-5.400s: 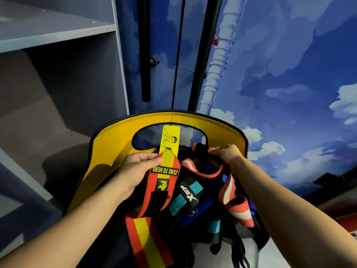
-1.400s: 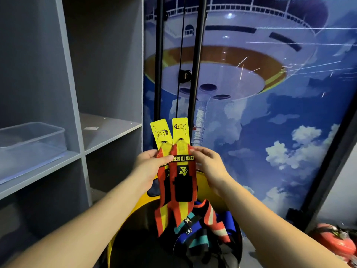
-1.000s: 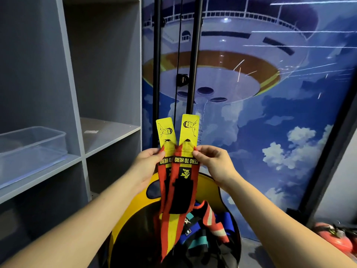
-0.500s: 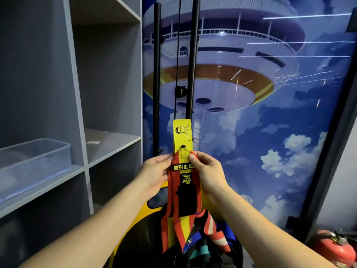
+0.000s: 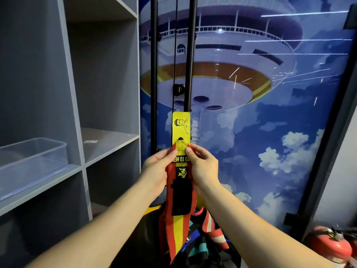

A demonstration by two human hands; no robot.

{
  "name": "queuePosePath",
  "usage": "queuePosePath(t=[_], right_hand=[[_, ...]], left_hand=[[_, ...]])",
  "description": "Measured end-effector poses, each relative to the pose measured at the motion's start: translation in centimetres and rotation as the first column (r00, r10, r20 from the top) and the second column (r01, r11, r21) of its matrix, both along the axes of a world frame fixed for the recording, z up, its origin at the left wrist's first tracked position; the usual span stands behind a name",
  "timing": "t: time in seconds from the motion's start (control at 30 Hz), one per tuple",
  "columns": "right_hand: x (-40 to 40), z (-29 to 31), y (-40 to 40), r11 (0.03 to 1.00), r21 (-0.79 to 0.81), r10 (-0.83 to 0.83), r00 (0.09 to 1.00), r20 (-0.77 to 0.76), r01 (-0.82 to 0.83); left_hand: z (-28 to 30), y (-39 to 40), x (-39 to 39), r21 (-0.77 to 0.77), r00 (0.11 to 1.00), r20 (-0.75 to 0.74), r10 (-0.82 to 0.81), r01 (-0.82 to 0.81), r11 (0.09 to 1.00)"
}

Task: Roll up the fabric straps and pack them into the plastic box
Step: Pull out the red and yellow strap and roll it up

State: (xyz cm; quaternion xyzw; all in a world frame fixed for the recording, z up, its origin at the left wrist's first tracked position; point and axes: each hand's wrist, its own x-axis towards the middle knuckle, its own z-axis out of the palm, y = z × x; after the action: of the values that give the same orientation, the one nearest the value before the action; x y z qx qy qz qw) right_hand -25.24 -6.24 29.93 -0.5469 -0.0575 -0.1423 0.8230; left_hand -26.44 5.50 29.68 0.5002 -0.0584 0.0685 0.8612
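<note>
I hold up a red and yellow fabric strap (image 5: pixel 180 192) with a yellow tab at its top, in front of me. My left hand (image 5: pixel 156 171) pinches its left edge near the top and my right hand (image 5: pixel 202 167) pinches the right edge. The strap hangs down, and a second strap lies stacked behind it. Below it, more straps (image 5: pixel 210 229) in red, white, blue and teal lie in a heap on a yellow and black seat (image 5: pixel 154 206). A clear plastic box (image 5: pixel 32 153) sits on the grey shelf at the left.
A grey shelf unit (image 5: pixel 108 140) fills the left side. Two black vertical bars (image 5: pixel 190 55) stand against a blue wall mural. A red fire extinguisher (image 5: pixel 332 246) lies at the bottom right.
The two yellow tabs, held side by side a second ago, now lie one on the other. Both hands have drawn closer together and the view has tilted upward.
</note>
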Motion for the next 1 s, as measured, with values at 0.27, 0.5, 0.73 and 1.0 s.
queuePosePath(t=[0.27,0.5,0.73,1.0], right_hand=[[-0.2,0.0,-2.0,0.977,-0.204,0.075,0.997,0.035,-0.067],[-0.3,0.3,-2.8,0.965,-0.262,0.044,0.996,0.075,-0.023],[0.1,0.4,-2.9,0.953,-0.302,0.024,0.997,0.076,0.0],[-1.1,0.5,-1.8,0.688,-0.647,-0.053,0.911,0.408,0.329]], left_hand=[[-0.5,1.3,0.6,0.079,0.998,-0.02,0.063,-0.061,0.995],[0.6,2.7,0.2,0.386,0.992,0.002,0.128,-0.119,0.915],[0.5,2.3,0.2,0.357,0.98,-0.005,0.201,-0.186,0.915],[1.4,0.8,-0.1,0.252,0.95,0.12,0.289,-0.311,0.916]])
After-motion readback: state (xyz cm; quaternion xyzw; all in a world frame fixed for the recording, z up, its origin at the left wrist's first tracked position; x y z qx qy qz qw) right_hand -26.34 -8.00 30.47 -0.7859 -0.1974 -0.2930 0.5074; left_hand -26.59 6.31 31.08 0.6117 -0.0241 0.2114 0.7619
